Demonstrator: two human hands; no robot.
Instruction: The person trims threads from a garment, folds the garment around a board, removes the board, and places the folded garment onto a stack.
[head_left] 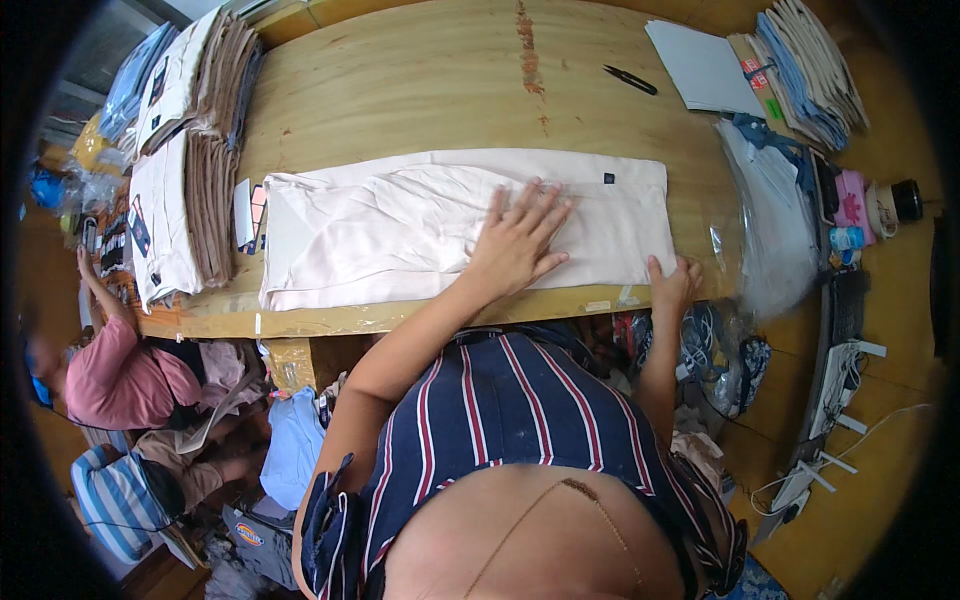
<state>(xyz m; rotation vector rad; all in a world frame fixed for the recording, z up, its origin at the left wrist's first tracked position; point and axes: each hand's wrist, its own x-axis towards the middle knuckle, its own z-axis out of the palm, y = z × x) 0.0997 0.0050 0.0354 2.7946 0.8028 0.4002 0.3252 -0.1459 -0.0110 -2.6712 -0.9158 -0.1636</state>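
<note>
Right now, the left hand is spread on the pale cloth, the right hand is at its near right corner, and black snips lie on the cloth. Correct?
No: the black snips lie on the tabletop beyond the pale cloth, as the head view shows. The left hand and right hand are as stated.

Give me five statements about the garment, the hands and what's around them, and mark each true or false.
1. The left hand rests on the pale garment. True.
2. The right hand holds the black tool. False: it is at the garment's near right corner.
3. The black tool lies on the table. True.
4. The dark label is at the garment's left end. False: it is toward the right end.
5. A person in pink is at the left. True.
</note>
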